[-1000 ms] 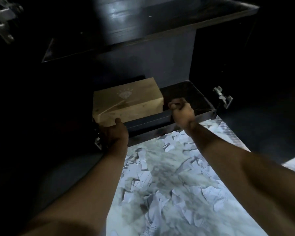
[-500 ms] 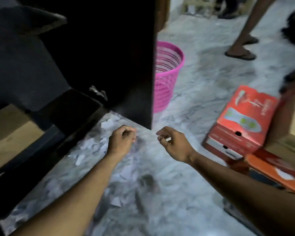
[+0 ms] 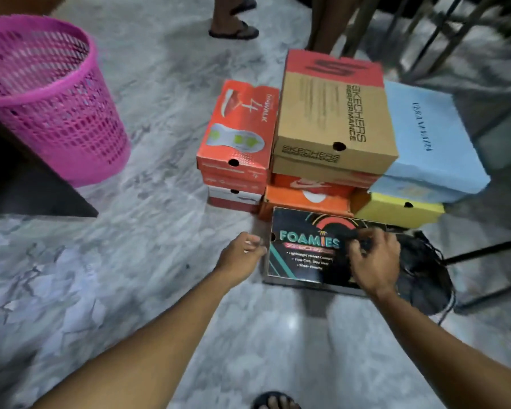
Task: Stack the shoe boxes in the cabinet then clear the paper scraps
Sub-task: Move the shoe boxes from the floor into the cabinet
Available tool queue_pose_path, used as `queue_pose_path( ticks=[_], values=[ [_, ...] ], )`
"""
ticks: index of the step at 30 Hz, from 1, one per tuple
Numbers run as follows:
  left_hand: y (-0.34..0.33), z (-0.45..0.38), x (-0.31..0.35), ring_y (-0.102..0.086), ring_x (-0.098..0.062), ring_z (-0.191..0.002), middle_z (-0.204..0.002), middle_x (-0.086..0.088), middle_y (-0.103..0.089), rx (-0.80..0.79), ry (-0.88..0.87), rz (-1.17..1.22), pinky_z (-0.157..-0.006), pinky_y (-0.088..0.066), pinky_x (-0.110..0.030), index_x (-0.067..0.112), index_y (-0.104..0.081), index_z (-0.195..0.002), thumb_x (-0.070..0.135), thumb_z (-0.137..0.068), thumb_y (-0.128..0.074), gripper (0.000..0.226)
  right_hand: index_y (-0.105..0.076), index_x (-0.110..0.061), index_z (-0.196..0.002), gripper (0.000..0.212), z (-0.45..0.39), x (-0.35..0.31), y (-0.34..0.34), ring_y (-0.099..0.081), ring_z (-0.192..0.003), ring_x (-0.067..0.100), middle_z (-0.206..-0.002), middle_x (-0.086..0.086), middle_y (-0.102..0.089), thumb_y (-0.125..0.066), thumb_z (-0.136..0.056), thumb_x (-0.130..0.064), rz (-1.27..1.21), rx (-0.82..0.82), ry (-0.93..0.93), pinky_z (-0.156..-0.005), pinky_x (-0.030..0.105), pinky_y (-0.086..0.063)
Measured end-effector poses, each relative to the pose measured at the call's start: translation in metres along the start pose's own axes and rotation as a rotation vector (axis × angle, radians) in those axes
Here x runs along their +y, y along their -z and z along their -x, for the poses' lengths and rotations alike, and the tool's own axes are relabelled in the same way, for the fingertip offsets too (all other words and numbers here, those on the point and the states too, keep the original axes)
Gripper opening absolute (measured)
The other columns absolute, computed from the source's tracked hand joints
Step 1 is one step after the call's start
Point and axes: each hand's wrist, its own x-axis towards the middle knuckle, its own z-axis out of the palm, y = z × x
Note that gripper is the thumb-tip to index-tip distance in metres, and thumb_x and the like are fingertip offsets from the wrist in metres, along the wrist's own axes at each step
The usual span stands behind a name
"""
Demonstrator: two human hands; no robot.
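A black "Foamies" shoe box (image 3: 301,255) lies flat on the marble floor at the front of a pile of shoe boxes. My left hand (image 3: 242,255) hovers at its left edge, fingers loosely apart and holding nothing. My right hand (image 3: 375,261) rests over the box's right part, fingers curled at something dark beside a black mesh bag (image 3: 425,273); what they grip is unclear. Behind are a tan Skechers box (image 3: 331,113), a red box (image 3: 239,128), an orange box (image 3: 304,199), a blue box (image 3: 431,137) and a yellow box (image 3: 396,212). White paper scraps (image 3: 56,276) litter the floor at left.
A pink mesh waste basket (image 3: 42,98) stands at the far left, next to the dark cabinet corner (image 3: 27,190). Another person's sandalled foot (image 3: 233,28) is beyond the boxes. Dark metal furniture legs (image 3: 484,252) run along the right. My own foot (image 3: 275,401) shows at the bottom.
The view swung right from the cabinet, where both hands pushed a tan box inside, to the box pile. Both hands let go and now reach the black Foamies box.
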Motion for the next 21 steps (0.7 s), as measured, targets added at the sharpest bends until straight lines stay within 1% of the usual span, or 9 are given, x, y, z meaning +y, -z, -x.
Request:
queue_pose_path(
  ticks=[3, 5, 7, 9, 10, 12, 13, 16, 21],
  values=[
    [-0.032, -0.006, 0.003, -0.064, -0.024, -0.111, -0.125, -0.003, -0.064, -0.046, 0.048, -0.023, -0.089, -0.054, -0.035, 0.019, -0.052, -0.133, 0.030, -0.098, -0.063, 0.038, -0.056, -0.008, -0.130, 0.051, -0.008, 0.041, 0.014, -0.045, -0.129, 0.049, -0.135, 0.031, -0.049, -0.071, -0.089, -0.035, 0.001, 0.073, -0.367, -0.104, 0.056, -0.041],
    [-0.044, -0.009, 0.003, -0.063, -0.025, -0.117, -0.127, 0.000, -0.061, -0.078, 0.071, -0.008, -0.098, -0.053, -0.039, 0.023, -0.045, -0.142, 0.032, -0.098, -0.063, 0.048, -0.047, -0.011, -0.141, 0.070, -0.012, 0.066, 0.014, -0.044, -0.135, 0.047, -0.146, 0.027, -0.045, -0.074, -0.086, -0.044, -0.030, -0.018, -0.558, -0.108, 0.058, -0.041],
    [-0.050, -0.010, 0.002, -0.061, -0.026, -0.122, -0.135, -0.001, -0.060, -0.098, 0.091, 0.010, -0.106, -0.050, -0.042, 0.025, -0.040, -0.146, 0.032, -0.099, -0.062, 0.052, -0.053, -0.015, -0.137, 0.071, -0.014, 0.077, 0.011, -0.057, -0.124, 0.042, -0.139, 0.020, -0.059, -0.074, -0.079, -0.051, -0.192, -0.130, -0.607, -0.105, 0.056, -0.049],
    [-0.052, -0.010, 0.002, -0.060, -0.023, -0.119, -0.138, -0.001, -0.059, -0.085, 0.095, -0.001, -0.104, -0.050, -0.040, 0.025, -0.041, -0.145, 0.032, -0.099, -0.062, 0.050, -0.068, -0.014, -0.114, 0.047, -0.013, 0.081, 0.007, -0.067, -0.104, 0.035, -0.113, 0.014, -0.073, -0.075, -0.080, -0.045, -0.248, -0.221, -0.567, -0.096, 0.049, -0.055],
    [-0.050, -0.008, 0.002, -0.060, -0.022, -0.115, -0.135, -0.001, -0.060, -0.057, 0.093, -0.039, -0.098, -0.051, -0.036, 0.024, -0.042, -0.144, 0.033, -0.099, -0.062, 0.050, -0.071, -0.014, -0.104, 0.045, -0.014, 0.086, 0.001, -0.068, -0.097, 0.033, -0.102, 0.011, -0.074, -0.075, -0.075, -0.049, -0.245, -0.233, -0.553, -0.091, 0.045, -0.055],
    [-0.040, -0.002, 0.002, -0.062, -0.025, -0.113, -0.131, -0.001, -0.062, 0.041, 0.093, -0.140, -0.090, -0.051, -0.033, 0.023, -0.043, -0.142, 0.038, -0.097, -0.063, 0.052, -0.070, -0.010, -0.098, 0.065, -0.005, 0.071, 0.000, -0.070, -0.092, 0.033, -0.091, 0.008, -0.075, -0.070, -0.060, -0.063, -0.227, -0.226, -0.531, -0.080, 0.040, -0.053],
    [-0.031, 0.000, 0.001, -0.063, -0.027, -0.114, -0.132, -0.002, -0.064, 0.088, 0.096, -0.170, -0.091, -0.052, -0.035, 0.024, -0.045, -0.141, 0.041, -0.095, -0.065, 0.053, -0.068, -0.010, -0.098, 0.067, 0.000, 0.061, 0.000, -0.070, -0.090, 0.033, -0.089, 0.008, -0.074, -0.070, -0.059, -0.064, -0.236, -0.233, -0.510, -0.075, 0.037, -0.050],
    [0.014, 0.016, -0.005, -0.066, -0.027, -0.110, -0.126, -0.002, -0.069, 0.179, 0.096, -0.204, -0.091, -0.052, -0.035, 0.027, -0.051, -0.135, 0.039, -0.093, -0.065, 0.046, -0.059, -0.012, -0.102, 0.046, 0.024, 0.014, 0.006, -0.062, -0.086, 0.026, -0.090, 0.002, -0.066, -0.078, -0.080, -0.047, -0.276, -0.286, -0.446, -0.071, 0.035, -0.041],
    [0.116, 0.064, -0.023, -0.064, -0.021, -0.098, -0.110, 0.006, -0.063, 0.334, 0.116, -0.246, -0.083, -0.052, -0.032, 0.027, -0.049, -0.137, 0.042, -0.092, -0.064, 0.050, -0.053, -0.015, -0.099, 0.041, 0.062, -0.058, -0.010, -0.065, -0.087, 0.027, -0.095, 0.008, -0.066, -0.075, -0.089, -0.048, -0.297, -0.526, -0.228, -0.070, 0.040, -0.049]
  ],
)
